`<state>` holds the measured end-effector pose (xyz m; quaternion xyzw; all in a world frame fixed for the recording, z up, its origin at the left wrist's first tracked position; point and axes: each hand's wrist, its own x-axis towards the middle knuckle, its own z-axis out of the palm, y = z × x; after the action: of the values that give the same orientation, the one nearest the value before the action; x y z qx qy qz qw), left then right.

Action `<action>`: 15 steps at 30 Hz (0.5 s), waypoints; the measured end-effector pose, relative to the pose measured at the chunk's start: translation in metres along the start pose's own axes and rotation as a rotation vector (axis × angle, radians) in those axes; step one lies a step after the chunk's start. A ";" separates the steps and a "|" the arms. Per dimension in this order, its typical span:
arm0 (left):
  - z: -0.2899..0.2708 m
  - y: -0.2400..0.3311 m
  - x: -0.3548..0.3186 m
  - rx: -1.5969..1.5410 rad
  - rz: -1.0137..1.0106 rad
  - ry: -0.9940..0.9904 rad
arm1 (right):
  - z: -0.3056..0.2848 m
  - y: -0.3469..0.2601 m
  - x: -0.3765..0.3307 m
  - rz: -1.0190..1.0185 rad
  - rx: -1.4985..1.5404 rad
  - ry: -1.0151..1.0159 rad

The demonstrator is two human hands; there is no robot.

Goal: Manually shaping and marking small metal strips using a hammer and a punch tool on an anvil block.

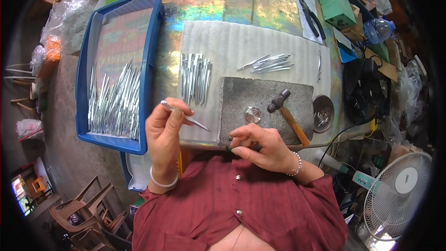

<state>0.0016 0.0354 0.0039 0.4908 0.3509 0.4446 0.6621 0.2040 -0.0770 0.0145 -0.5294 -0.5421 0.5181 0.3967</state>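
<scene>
My left hand [165, 128] is closed around a slim pointed silver metal piece [197, 123], its tip slanting down to the right. My right hand [262, 144] is just right of it, over the near edge of a dark stone block [265, 86]. Its fingers are half curled with the thumb apart, and I see nothing held in them. On the block are a small round shiny disc [252, 115] and a ball-peen hammer [291, 122] with a wooden handle. Beyond the block lie a loose bunch of silver pieces [272, 63] and, to the left, a row of similar ones [195, 79].
A blue tray [153, 65] at left holds many slim silver pieces. A small round dish [331, 123] with tiny metal bits stands right of the block. Foam sheet [223, 35] covers the table. Farther right are black-handled pliers [311, 18], a green box [335, 7] and a fan [399, 190].
</scene>
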 end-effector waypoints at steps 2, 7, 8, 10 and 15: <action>-0.004 0.004 0.013 0.282 0.003 0.044 | -0.005 0.005 -0.006 -0.019 -0.029 0.025; -0.004 -0.033 0.057 1.105 0.399 0.112 | 0.002 0.000 -0.015 -0.003 -0.072 0.038; -0.002 -0.042 0.063 1.196 0.381 0.126 | 0.002 -0.003 -0.016 -0.001 -0.099 0.006; 0.004 -0.053 0.069 1.345 0.230 0.106 | 0.002 -0.004 -0.018 0.000 -0.130 -0.042; 0.013 -0.074 0.066 1.427 0.269 0.150 | 0.002 -0.002 -0.021 0.013 -0.130 -0.078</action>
<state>0.0550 0.0836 -0.0656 0.8101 0.5362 0.2176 0.0948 0.2040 -0.0978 0.0184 -0.5371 -0.5862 0.5047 0.3364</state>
